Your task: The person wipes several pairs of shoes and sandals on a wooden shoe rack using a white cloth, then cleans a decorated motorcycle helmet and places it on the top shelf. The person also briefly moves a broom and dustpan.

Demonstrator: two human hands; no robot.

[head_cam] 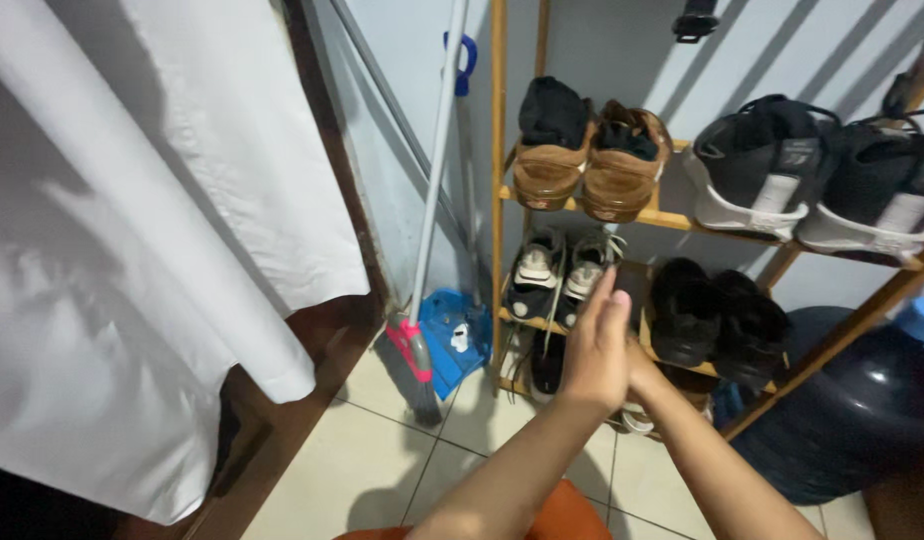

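Both hands (604, 350), open and empty, reach together; grey sneakers (560, 272) lie just beyond the fingertips.

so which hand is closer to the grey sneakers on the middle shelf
Left. The left hand reaches just below the grey sneakers; the right hand sits mostly hidden behind it, farther right.

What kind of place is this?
Likely a home entryway or utility corner: a wooden shoe rack holding pairs of shoes, a broom with a blue dustpan against the wall, and a tiled floor.
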